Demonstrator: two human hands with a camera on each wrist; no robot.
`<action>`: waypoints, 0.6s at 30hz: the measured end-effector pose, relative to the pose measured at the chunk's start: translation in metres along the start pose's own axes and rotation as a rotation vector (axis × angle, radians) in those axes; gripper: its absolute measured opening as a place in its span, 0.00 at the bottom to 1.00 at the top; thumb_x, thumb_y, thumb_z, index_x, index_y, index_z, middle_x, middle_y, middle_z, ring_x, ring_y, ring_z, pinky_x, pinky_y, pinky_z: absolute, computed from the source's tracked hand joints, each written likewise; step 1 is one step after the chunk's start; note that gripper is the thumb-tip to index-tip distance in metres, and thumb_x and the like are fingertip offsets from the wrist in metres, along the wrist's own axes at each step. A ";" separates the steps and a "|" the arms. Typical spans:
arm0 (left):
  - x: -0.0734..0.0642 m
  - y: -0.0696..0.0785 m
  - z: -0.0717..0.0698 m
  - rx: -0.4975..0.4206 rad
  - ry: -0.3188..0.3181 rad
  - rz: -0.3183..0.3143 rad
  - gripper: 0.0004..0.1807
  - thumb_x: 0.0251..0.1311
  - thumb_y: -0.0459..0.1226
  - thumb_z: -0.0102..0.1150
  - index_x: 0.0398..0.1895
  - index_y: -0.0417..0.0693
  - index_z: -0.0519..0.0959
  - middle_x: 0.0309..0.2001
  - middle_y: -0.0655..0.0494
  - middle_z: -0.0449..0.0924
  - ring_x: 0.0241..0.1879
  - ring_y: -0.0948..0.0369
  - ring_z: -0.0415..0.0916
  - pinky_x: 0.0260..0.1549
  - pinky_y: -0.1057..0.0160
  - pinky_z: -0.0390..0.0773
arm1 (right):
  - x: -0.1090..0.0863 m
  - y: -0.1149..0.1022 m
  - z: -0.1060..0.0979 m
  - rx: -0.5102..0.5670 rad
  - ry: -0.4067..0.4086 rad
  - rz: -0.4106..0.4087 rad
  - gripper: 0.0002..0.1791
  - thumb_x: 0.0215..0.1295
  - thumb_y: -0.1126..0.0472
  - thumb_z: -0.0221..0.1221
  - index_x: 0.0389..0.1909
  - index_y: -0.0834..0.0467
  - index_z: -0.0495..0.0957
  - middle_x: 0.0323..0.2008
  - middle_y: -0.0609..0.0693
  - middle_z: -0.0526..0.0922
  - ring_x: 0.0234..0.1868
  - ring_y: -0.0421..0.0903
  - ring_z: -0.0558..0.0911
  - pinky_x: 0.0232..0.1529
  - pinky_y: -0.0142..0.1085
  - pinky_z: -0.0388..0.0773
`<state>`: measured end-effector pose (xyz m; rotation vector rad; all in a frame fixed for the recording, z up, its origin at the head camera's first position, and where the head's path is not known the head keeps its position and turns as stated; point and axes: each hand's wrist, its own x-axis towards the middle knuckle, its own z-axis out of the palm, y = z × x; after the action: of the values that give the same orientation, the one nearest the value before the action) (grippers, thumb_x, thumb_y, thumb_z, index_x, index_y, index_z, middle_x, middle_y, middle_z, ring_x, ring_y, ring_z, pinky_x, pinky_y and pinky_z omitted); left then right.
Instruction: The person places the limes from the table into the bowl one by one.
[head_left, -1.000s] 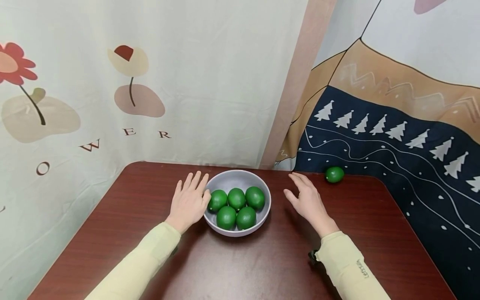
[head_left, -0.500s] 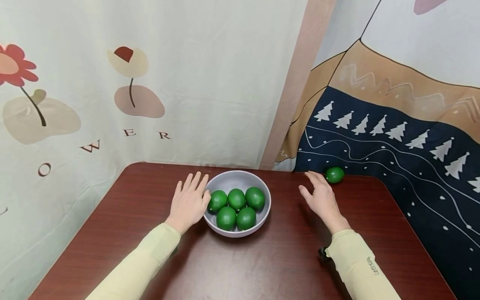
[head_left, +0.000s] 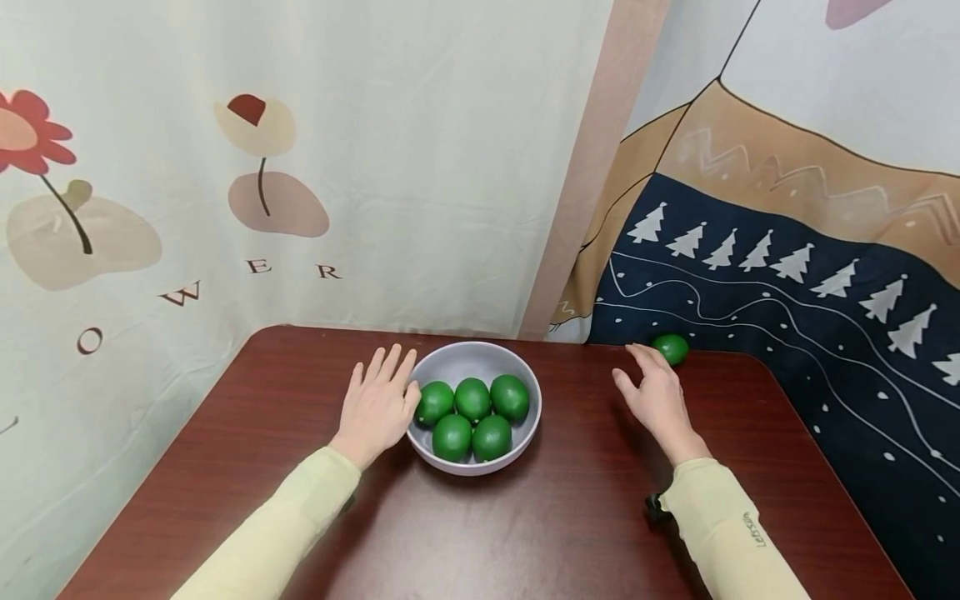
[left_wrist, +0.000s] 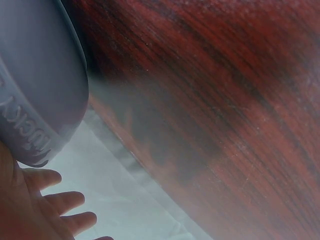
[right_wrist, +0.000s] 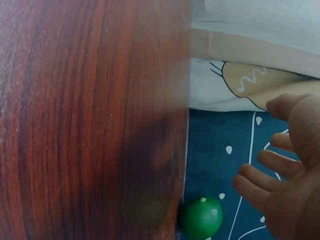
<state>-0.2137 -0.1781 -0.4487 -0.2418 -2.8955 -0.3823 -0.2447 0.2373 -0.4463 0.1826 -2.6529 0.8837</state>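
A grey-lavender bowl (head_left: 468, 358) stands at the middle of the table, with several green limes (head_left: 472, 400) inside. My left hand (head_left: 375, 408) is at the bowl's left side, fingers spread, the thumb side at the rim. Raised letters show on the bowl (left_wrist: 40, 75) in the left wrist view, where the hand is partly cut off. One more lime (head_left: 675, 348) lies by the table's far right edge. Just in front and left of it is my right hand (head_left: 660, 404), fingers loosely extended, partly covering it. The right wrist view shows that lime (right_wrist: 201, 219) apart from the fingers.
A dark red wooden table (head_left: 480, 533) with rounded far corners carries everything. Right behind it hang a pale curtain (head_left: 435, 208) with flower prints and a dark blue cloth (head_left: 750, 300) with white trees.
My right hand has moved right, toward the lone lime, and now overlaps its left side in the head view. The left hand, the bowl and the limes stay where they were.
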 end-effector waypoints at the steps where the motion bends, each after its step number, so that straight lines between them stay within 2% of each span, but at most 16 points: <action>1: 0.000 0.000 0.000 -0.001 0.003 0.001 0.31 0.77 0.47 0.39 0.79 0.47 0.64 0.79 0.41 0.60 0.80 0.41 0.51 0.75 0.34 0.49 | 0.000 0.000 -0.001 0.003 0.003 0.007 0.27 0.72 0.62 0.61 0.68 0.69 0.72 0.68 0.68 0.71 0.68 0.67 0.71 0.67 0.63 0.69; 8: 0.000 -0.001 0.000 0.005 0.004 0.000 0.31 0.78 0.47 0.39 0.79 0.47 0.64 0.79 0.41 0.59 0.80 0.41 0.51 0.75 0.34 0.50 | 0.003 0.006 -0.002 0.006 0.038 0.040 0.26 0.72 0.61 0.61 0.67 0.70 0.73 0.68 0.70 0.71 0.69 0.69 0.70 0.68 0.64 0.68; 18: 0.000 -0.001 0.000 0.010 0.004 0.003 0.31 0.77 0.46 0.41 0.79 0.47 0.64 0.79 0.41 0.59 0.80 0.41 0.51 0.75 0.34 0.50 | 0.008 0.015 -0.006 0.016 0.085 0.088 0.26 0.72 0.60 0.61 0.65 0.70 0.74 0.66 0.70 0.72 0.66 0.69 0.73 0.67 0.63 0.70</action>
<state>-0.2141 -0.1788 -0.4491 -0.2434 -2.8924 -0.3666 -0.2540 0.2523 -0.4474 0.0320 -2.5928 0.9198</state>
